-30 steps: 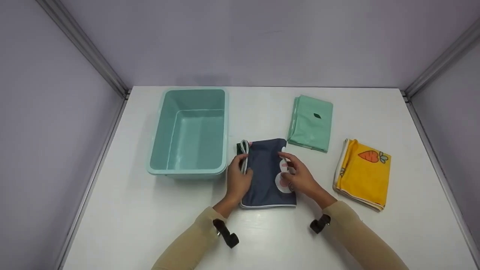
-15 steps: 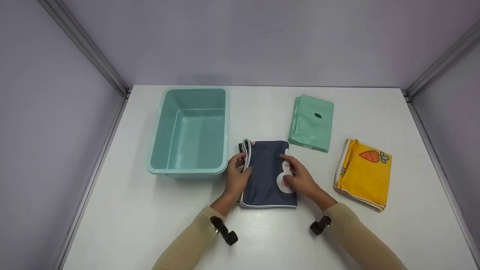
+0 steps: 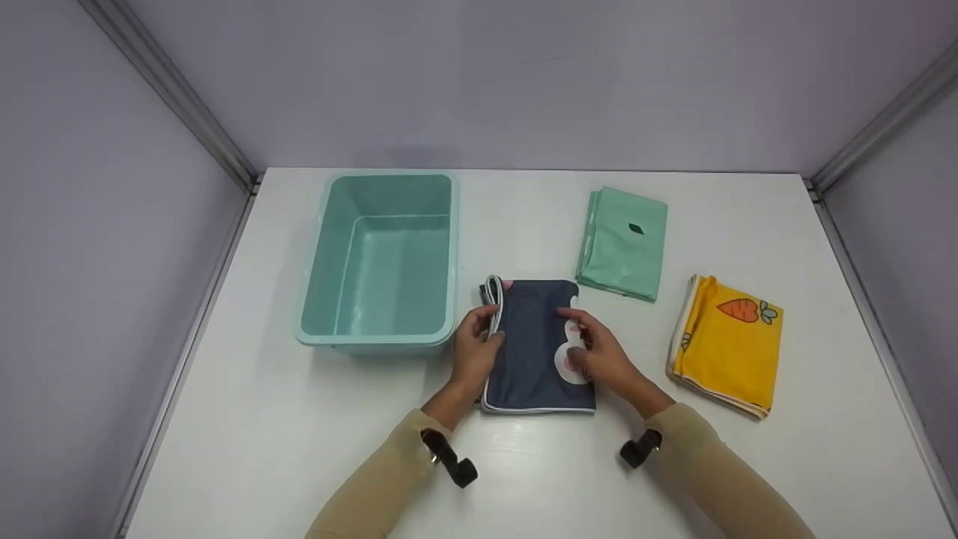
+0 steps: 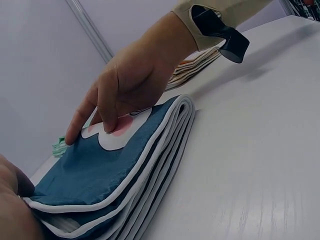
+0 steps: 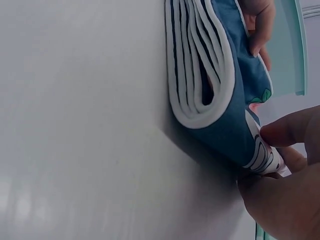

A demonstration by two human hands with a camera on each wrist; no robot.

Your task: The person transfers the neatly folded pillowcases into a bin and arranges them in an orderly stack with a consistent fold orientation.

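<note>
A folded dark blue cloth (image 3: pixel 533 348) lay flat on the white surface just below the centre of the head frame. It was edged in white piping, folded into several layers whose rounded edges stacked up on its left side, and carried a white and pink printed figure near its right edge. Fingers rested on both its left and right edges.

On my table (image 3: pixel 262 449): bin (image 3: pixel 382 262) at left, folded cloth (image 3: pixel 535 348) just right of it between my hands, second cloth (image 3: pixel 623 243) behind right, third cloth (image 3: pixel 726 344) farthest right
</note>
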